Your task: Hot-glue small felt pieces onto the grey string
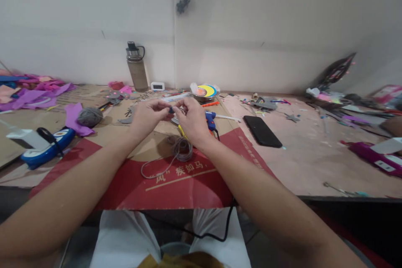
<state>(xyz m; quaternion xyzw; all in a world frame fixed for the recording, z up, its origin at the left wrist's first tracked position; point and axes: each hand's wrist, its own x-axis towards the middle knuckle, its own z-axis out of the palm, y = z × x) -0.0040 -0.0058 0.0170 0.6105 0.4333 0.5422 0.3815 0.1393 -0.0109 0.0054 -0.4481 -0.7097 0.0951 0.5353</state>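
Observation:
My left hand [150, 116] and my right hand [192, 118] meet above the cardboard, fingertips pinched together. Between them is a small dark piece [171, 110], too small to name; both hands seem to grip it. Under my right hand lies a loose coil of grey cord [182, 149], its tail looping left over the red printed sheet [125, 184]. Partly hidden behind my right hand is a blue glue gun [211, 121] with a white stick at its back. Something yellow [182, 132], maybe a handle, shows beside the right hand's fingers.
A black phone [262, 131] lies to the right. Leftward are a grey yarn ball [90, 117], a blue power strip [48, 149] and purple scraps [47, 98]. A water bottle [137, 69] and a small bowl [204, 91] stand behind. Farther right is a magenta power strip [375, 158].

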